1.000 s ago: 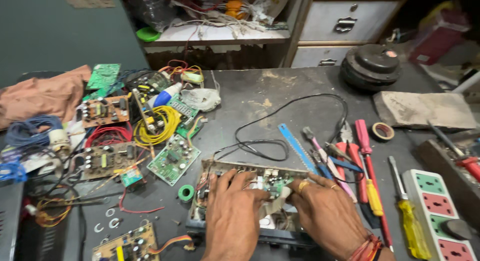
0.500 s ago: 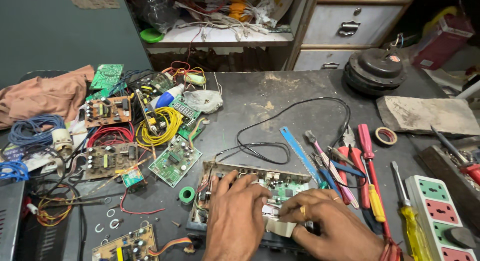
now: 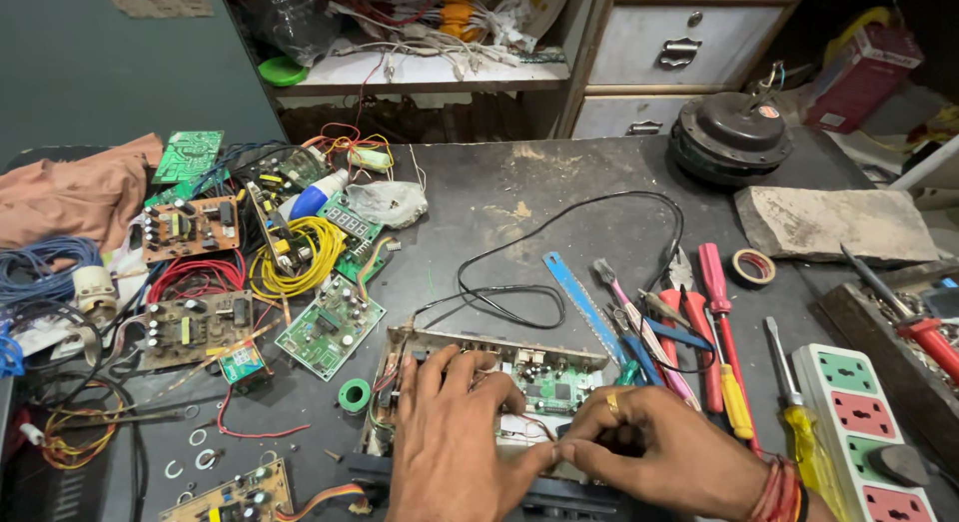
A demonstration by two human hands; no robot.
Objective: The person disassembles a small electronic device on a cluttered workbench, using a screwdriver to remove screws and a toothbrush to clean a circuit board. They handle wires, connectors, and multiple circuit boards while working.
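Hands both on the opened electronics chassis (image 3: pixel 499 382) at the near edge of the dark surface (image 3: pixel 519 202). My left hand (image 3: pixel 455 437) lies flat across the chassis's left half, fingers (image 3: pixel 440 367) spread and curled over the board inside, pressing rather than gripping anything. My right hand (image 3: pixel 659 447) comes in from the right, ring on one finger, fingers pinched narrow at a spot on the chassis front; can't tell if anything small sits between them. The two hands touch near the middle.

Green circuit board (image 3: pixel 332 327) lies just left of the chassis, green tape roll (image 3: pixel 354 395) beside its corner. Yellow wire coil (image 3: pixel 300 257) sits farther left among more boards. Black cable (image 3: pixel 559 252) loops from the chassis up across the surface. Blue hacksaw blade (image 3: pixel 579 302) lies at an angle just right of the chassis, next to red screwdrivers (image 3: pixel 717 312) and a yellow-handled screwdriver (image 3: pixel 794 412). White power strip (image 3: pixel 859 427) at the right edge. Black round motor (image 3: pixel 734 137) sits at the far right, well apart.
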